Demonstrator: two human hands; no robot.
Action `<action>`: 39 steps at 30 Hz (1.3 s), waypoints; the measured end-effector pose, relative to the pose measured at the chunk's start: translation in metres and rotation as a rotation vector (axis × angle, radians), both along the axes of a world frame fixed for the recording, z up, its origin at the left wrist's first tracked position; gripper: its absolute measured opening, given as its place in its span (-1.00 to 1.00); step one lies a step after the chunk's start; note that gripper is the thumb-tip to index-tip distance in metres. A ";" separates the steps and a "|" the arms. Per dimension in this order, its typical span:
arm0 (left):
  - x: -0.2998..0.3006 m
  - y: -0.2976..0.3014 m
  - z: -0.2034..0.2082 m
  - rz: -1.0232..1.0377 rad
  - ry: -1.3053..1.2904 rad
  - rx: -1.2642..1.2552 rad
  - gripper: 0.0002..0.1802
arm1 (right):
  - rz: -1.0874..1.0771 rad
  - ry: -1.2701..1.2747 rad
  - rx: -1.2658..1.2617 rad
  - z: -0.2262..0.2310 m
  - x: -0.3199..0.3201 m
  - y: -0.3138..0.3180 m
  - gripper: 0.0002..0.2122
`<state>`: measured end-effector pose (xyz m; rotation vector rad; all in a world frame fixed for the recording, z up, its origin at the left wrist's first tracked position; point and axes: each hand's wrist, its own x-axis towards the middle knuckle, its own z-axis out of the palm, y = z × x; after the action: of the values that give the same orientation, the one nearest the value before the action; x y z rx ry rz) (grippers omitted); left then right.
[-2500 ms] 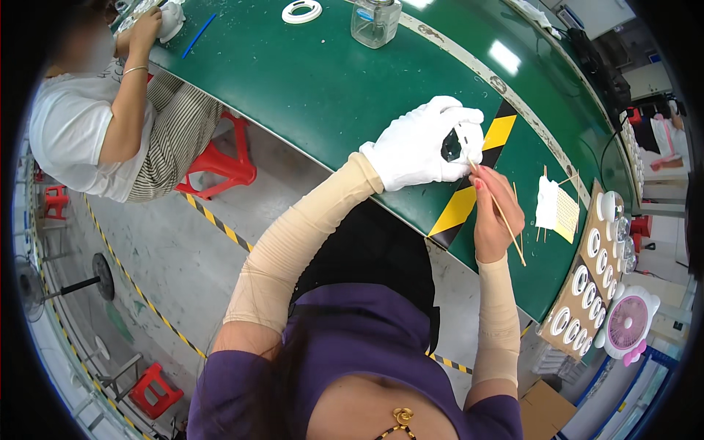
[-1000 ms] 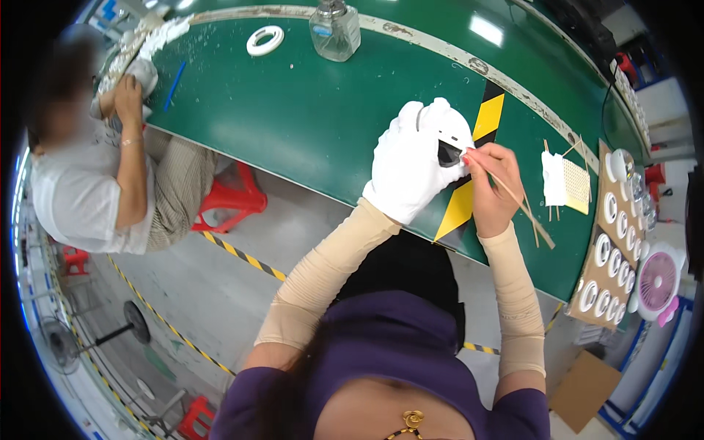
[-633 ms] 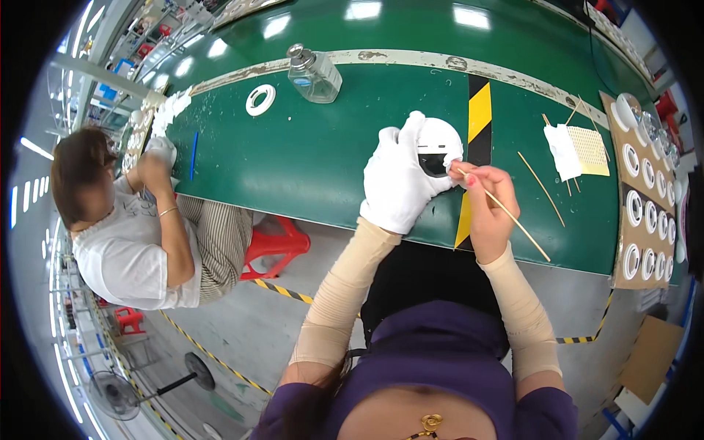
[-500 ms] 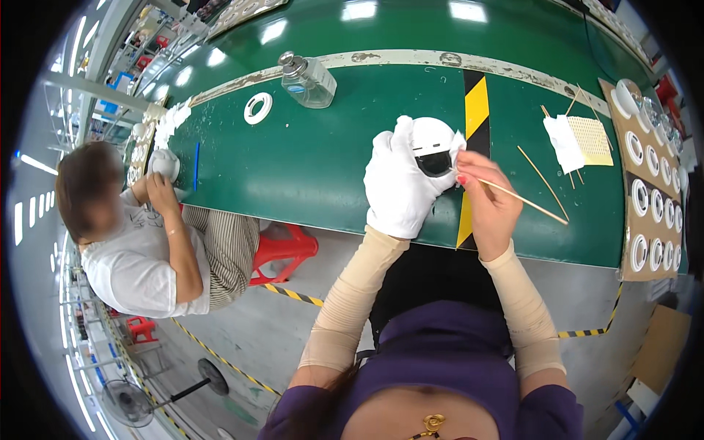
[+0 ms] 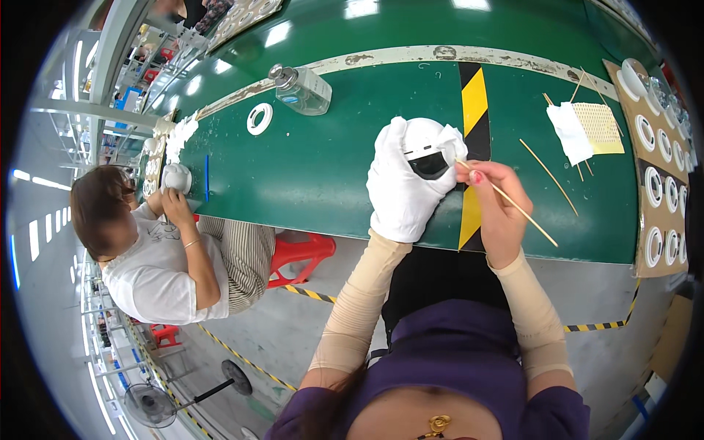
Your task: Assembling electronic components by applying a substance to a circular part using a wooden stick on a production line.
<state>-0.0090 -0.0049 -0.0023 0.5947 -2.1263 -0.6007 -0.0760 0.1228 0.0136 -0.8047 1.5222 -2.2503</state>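
In a white glove, my left hand (image 5: 400,191) is wrapped round a white rounded housing (image 5: 423,131) with a glossy black window in its front. My bare right hand (image 5: 500,198) pinches a thin wooden stick (image 5: 529,218) between thumb and fingers. The stick's upper end reaches the right edge of the housing, beside the gloved fingertips; whether it touches there I cannot tell. Its other end slants down to the right over the green table (image 5: 330,176). A second wooden stick (image 5: 548,177) lies on the table to the right of my right hand.
A clear pump bottle (image 5: 306,94) and a white ring (image 5: 259,119) are farther left. White cloth (image 5: 569,132), a yellow pad (image 5: 599,126) and more sticks lie right, near a cardboard tray (image 5: 664,196) of white rings. Another person (image 5: 172,249) sits left, handling a white part (image 5: 176,178).
My right hand has shifted slightly right and down, and the stick is tilted more steeply. The left hand still grips the housing. The whole view has shifted slightly.
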 end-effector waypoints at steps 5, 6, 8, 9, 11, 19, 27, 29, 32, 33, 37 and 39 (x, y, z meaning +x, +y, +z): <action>-0.002 0.002 0.006 0.030 -0.039 0.000 -0.01 | 0.001 0.134 0.117 0.005 -0.003 -0.004 -0.84; -0.004 0.006 0.012 0.077 -0.085 -0.001 -0.03 | -0.014 0.075 0.123 0.004 -0.005 -0.005 -0.85; -0.007 0.009 0.016 0.075 -0.102 -0.037 -0.04 | -0.034 0.010 0.123 0.003 -0.007 -0.004 -0.85; -0.007 0.008 0.017 0.084 -0.108 -0.055 -0.06 | -0.037 0.025 0.144 0.002 -0.008 -0.004 -0.84; -0.006 0.007 0.021 0.086 -0.116 -0.042 -0.09 | -0.037 0.042 0.174 -0.002 -0.010 -0.006 -0.84; 0.000 -0.039 0.032 -0.412 -0.197 -0.195 -0.07 | 0.021 0.140 0.134 -0.003 -0.026 -0.008 -0.87; 0.018 -0.047 0.000 -0.414 -0.081 0.144 0.22 | -0.095 0.748 0.376 0.002 -0.060 0.001 -0.89; 0.025 -0.038 0.004 -0.369 -0.065 0.163 0.28 | -0.113 0.709 0.484 0.009 -0.079 0.010 -0.87; 0.023 -0.027 0.001 -0.333 -0.008 0.167 0.40 | 0.028 0.331 0.418 0.020 -0.082 0.014 -0.80; 0.017 -0.023 0.004 -0.294 -0.037 0.125 0.34 | 0.042 0.348 0.421 0.024 -0.080 0.014 -0.80; 0.009 -0.038 0.026 -0.333 -0.116 0.095 0.07 | 0.286 0.479 0.448 0.032 -0.091 0.016 -0.77; 0.009 -0.056 0.040 -0.468 -0.294 0.187 -0.01 | 0.287 0.476 0.600 0.041 -0.095 0.014 -0.81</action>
<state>0.0004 -0.0613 0.0374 0.2920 -2.5277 -1.0312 -0.1710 0.1371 0.0549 -1.3033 1.9809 -1.3318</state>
